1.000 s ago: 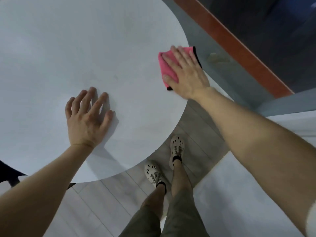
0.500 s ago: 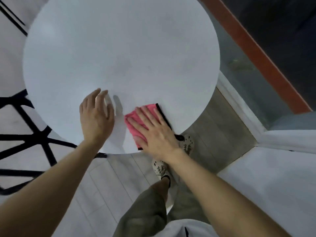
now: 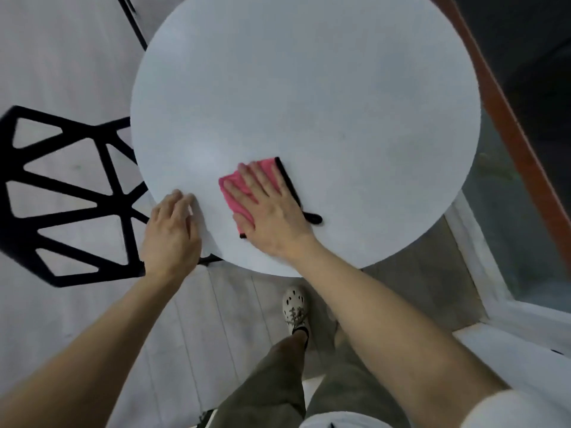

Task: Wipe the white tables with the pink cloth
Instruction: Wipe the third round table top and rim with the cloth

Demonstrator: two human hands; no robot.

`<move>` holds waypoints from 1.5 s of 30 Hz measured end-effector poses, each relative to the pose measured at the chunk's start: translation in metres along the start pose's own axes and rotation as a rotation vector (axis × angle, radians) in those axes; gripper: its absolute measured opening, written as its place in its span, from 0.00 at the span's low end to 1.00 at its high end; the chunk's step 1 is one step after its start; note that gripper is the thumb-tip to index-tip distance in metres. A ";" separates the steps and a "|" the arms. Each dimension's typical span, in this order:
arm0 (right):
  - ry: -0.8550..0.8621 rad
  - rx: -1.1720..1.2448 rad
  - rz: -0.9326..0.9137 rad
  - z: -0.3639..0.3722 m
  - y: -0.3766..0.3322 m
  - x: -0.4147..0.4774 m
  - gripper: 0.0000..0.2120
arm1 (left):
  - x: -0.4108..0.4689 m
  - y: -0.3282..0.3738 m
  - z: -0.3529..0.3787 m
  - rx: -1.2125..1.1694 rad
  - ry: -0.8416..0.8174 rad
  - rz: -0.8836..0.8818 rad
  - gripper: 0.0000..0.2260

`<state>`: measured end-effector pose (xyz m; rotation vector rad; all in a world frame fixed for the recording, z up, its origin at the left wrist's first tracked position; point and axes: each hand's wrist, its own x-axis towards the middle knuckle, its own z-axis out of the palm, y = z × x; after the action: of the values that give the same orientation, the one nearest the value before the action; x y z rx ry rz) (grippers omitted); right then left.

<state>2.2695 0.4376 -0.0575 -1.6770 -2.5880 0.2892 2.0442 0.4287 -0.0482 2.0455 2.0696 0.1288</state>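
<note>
Lying under the flat right hand (image 3: 272, 211) — pink cloth (image 3: 234, 189).

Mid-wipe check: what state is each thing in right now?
white table, upright, cloth on its near part
pink cloth, folded, flat on the table, under the right hand
right hand, fingers straight, pressing the cloth
left hand, resting on the table's near-left edge, holding nothing
black chair, upright, left of the table, partly under its rim

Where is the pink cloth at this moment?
In the head view, the pink black-edged cloth lies under the right hand on the near part of the round white table, right of the left hand.
</note>
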 end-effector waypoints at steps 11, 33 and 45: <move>0.130 -0.052 0.595 -0.020 0.129 0.052 0.34 | -0.006 -0.001 -0.004 -0.053 0.052 0.051 0.20; 0.007 0.027 0.020 0.018 -0.108 0.140 0.32 | -0.051 -0.031 -0.034 0.010 0.112 -0.016 0.23; -0.077 -0.078 0.335 -0.010 0.119 -0.165 0.35 | -0.023 0.048 -0.017 0.027 0.070 0.211 0.16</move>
<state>2.4461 0.3358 -0.0586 -2.1679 -2.3861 0.2718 2.0876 0.4088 -0.0192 2.3029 1.8986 0.2114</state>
